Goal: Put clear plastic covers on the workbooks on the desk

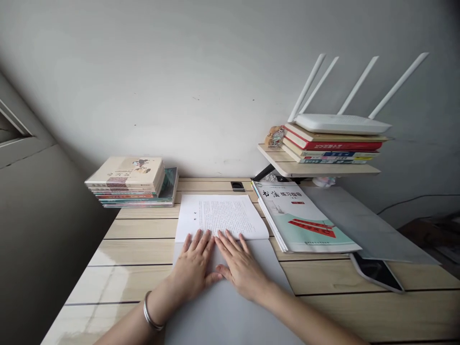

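An open booklet (223, 215) with a printed page lies on the desk, its fold running crosswise. Nearer to me is a plain grey sheet or cover (230, 316) that joins the page at the fold. My left hand (194, 263), with a silver bangle at the wrist, rests flat with its fingertips at the fold. Beside it my right hand (239, 263) lies flat too, fingers spread and touching the lower edge of the printed page. The two thumbs almost meet. Neither hand holds anything.
Books (125, 184) are stacked at the back left. To the right lie several large workbooks (309, 220), a grey sheet (362, 220) and a phone (377, 272). A raised shelf (316, 169) carries books (330, 146) and a white router (343, 123). A desk socket (237, 186) sits near the wall.
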